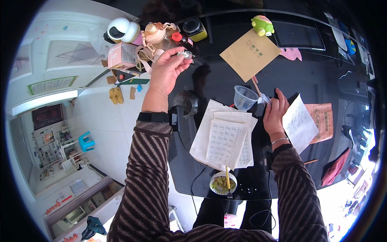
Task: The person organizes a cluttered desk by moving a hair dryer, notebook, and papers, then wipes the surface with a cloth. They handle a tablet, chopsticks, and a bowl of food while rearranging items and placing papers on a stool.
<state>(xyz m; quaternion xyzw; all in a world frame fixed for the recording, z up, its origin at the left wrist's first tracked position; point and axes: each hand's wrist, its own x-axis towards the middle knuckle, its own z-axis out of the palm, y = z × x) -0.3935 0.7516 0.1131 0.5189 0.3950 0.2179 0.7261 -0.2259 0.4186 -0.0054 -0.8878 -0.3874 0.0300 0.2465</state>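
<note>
My left hand (172, 65) is raised over the far left of the black table, its fingers closed on a small clear, crumpled-looking item (185, 54) that I cannot name for sure. My right hand (275, 110) lies to the right of the middle, its fingers touching a clear plastic piece (265, 99) beside a clear plastic cup (245, 98). Whether those fingers grip it, I cannot tell. A handwritten sheet (299, 124) lies against the right wrist, over a brown paper bag (325, 121). Between my forearms is a stack of handwritten papers (226, 142).
Near the front edge stands a bowl of food (215, 189) with a yellow-handled fork. Bottles (195, 29), a pink box (122, 56) and a strapped water bottle (155, 33) crowd the back left. A tan exercise book (249, 56), green toy (262, 25) and tablet (299, 33) lie beyond.
</note>
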